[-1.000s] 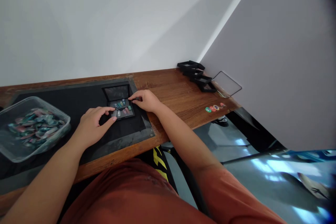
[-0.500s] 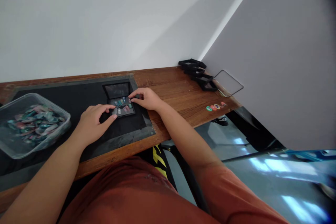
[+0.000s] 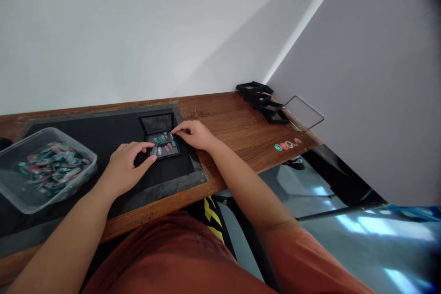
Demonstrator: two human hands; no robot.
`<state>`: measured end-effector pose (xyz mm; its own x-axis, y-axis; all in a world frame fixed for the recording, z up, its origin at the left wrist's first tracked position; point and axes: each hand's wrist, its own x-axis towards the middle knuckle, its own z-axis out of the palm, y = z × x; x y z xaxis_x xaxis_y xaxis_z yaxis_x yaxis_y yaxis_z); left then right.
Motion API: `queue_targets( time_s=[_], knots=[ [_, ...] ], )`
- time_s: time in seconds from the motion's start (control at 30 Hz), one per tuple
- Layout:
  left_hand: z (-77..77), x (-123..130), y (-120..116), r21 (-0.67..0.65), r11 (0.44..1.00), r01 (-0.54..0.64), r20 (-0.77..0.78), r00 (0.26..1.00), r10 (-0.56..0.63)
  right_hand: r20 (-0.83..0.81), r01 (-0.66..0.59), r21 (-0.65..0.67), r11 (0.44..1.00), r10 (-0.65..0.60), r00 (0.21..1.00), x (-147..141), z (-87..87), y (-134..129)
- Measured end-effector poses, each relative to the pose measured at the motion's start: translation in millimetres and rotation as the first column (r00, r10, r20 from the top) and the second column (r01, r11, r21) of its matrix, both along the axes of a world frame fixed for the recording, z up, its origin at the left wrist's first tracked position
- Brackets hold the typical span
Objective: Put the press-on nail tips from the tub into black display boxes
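A small black case [image 3: 156,124] lies with its lid up on the black mat [image 3: 113,124]. Inside its base are several nail-shaped pieces [image 3: 168,147] in blue, pink and pale grey. My left hand [image 3: 127,165] is at the left edge of the case, thumb and forefinger apart, with the fingertips by a pale piece. At the right edge, the thumb and forefinger of my right hand [image 3: 196,135] are close together at a small dark reddish piece; whether they grip it is too small to tell.
A clear plastic tub [image 3: 27,206] of similar pieces stands at the left. Black frames [image 3: 268,106] are piled at the back right beside a wire stand [image 3: 310,112]. Round stickers [image 3: 288,144] lie near the wooden table's [image 3: 220,119] right end.
The whole view has shifted slightly, so the things appear lower and further right. Both hands stay at the case, with the right fingers still at its right edge.
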<state>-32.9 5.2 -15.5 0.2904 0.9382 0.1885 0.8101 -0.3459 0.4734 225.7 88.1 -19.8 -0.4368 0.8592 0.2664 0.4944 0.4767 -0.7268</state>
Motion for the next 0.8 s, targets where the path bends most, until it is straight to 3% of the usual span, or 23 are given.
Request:
queue_targets(
  time_s=[0.47,0.57,0.7,0.8],
  knots=[
    [-1.6,-0.9,0.1,-0.027,0.999,-0.021,0.064,0.998,0.022,-0.161,-0.044,-0.098,0.994,0.028,0.987,13.2,6.2,3.1],
    [-2.3,-1.1,0.9,-0.021,1.000,-0.022,0.067,0.997,0.023,-0.192,-0.101,-0.132,0.986,0.075,0.979,15.3,7.8,2.9],
    [-3.6,-2.0,4.0,-0.016,1.000,-0.008,0.067,0.998,0.009,-0.131,-0.210,-0.190,0.959,0.187,0.974,14.8,11.3,-1.3],
    [-4.7,-3.0,5.7,-0.021,1.000,0.003,0.072,0.997,-0.001,-0.086,-0.219,-0.214,0.952,0.205,0.975,13.9,12.9,-4.0]
  ],
)
